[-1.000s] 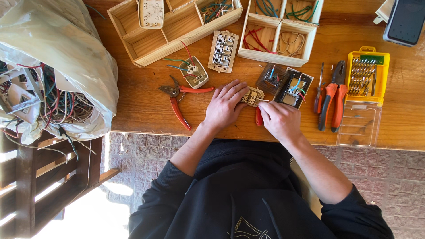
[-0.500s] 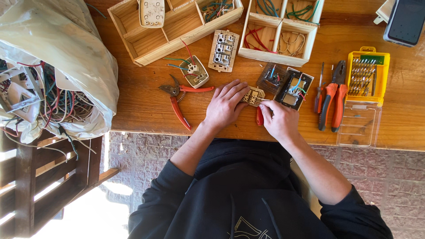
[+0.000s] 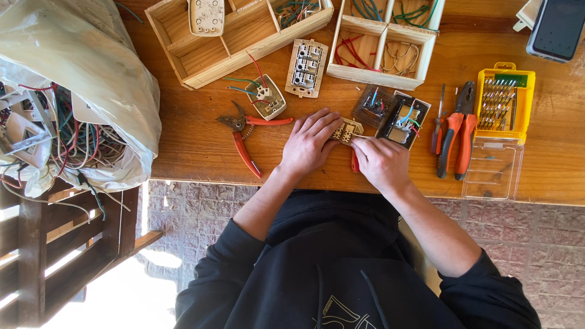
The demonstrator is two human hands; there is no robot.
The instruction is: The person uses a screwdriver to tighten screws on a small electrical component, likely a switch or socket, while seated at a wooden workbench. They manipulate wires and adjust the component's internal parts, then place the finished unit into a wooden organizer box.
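A small beige electrical switch part lies on the wooden table. My left hand rests flat beside it, fingertips pinning its left edge. My right hand grips a red-handled screwdriver whose tip meets the part. Just right of the part sit a dark wired module and an opened switch box with coloured wires.
Red-handled cutters, a wired socket plate and a switch plate lie to the left. Orange pliers, a yellow bit case with clear lid, wooden trays, a bag of wires, a phone.
Almost nothing differs; both hands stay on the small switch part with only slight finger shifts.
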